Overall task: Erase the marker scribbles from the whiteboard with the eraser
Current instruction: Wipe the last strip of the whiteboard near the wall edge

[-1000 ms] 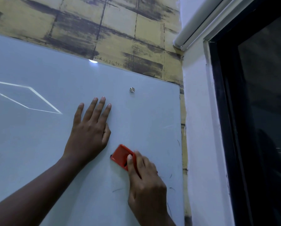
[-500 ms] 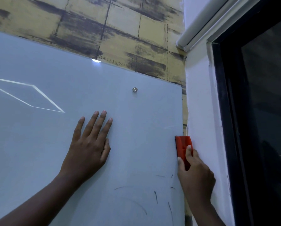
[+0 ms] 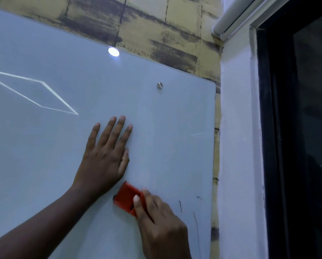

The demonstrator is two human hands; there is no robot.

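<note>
From the head view, the right hand (image 3: 162,225) has its grip closed around a red eraser (image 3: 127,198), thumb and fingers curled over its lower end, and the eraser is pressed flat against the whiteboard (image 3: 44,146). The hand and eraser are slightly blurred. Just up and to the left of that grip, the left hand (image 3: 105,159) lies flat on the board with its fingers straight and spread, holding nothing; its thumb edge sits just above the eraser's upper corner, close to it but whether they touch cannot be told. To the right of the gripping hand, thin dark marker scribbles (image 3: 195,221) run down the board near its right edge, with a shorter stroke and a small curl above them. Well above the grip, a round metal mounting stud (image 3: 159,85) sits in the board. Further up and left, a bright light reflection (image 3: 113,51) shows at the board's top edge. Beyond the board's right edge stand a white wall (image 3: 236,146) and a dark window (image 3: 305,128).
</note>
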